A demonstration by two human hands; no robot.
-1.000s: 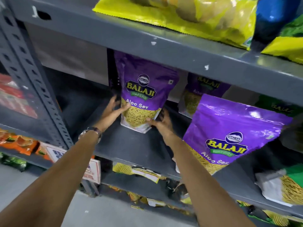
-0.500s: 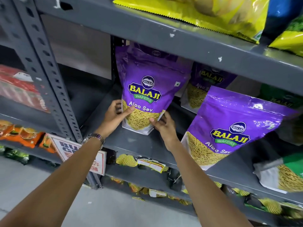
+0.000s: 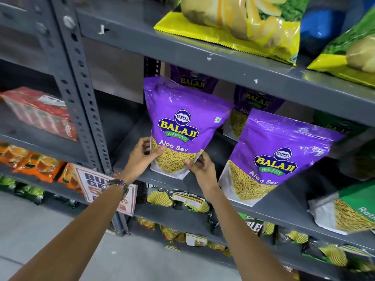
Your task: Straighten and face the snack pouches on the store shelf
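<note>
A purple Aloo Sev pouch (image 3: 183,122) stands upright near the front edge of the grey middle shelf (image 3: 274,205), label facing me. My left hand (image 3: 142,157) grips its lower left corner, thumb on the front. My right hand (image 3: 203,169) holds its lower right corner. A second purple pouch (image 3: 278,159) stands to the right at the shelf edge, leaning to the right. Two more purple pouches (image 3: 255,102) stand behind them, partly hidden.
A green-topped pouch (image 3: 351,211) lies at the far right of the same shelf. Yellow chip bags (image 3: 243,23) rest on the shelf above. A perforated upright post (image 3: 81,94) and a promo sign (image 3: 95,183) stand to the left. Small packets fill the lower shelves.
The held pouch has come forward from the back of the shelf to its front edge. Both hands have closed around its lower corners.
</note>
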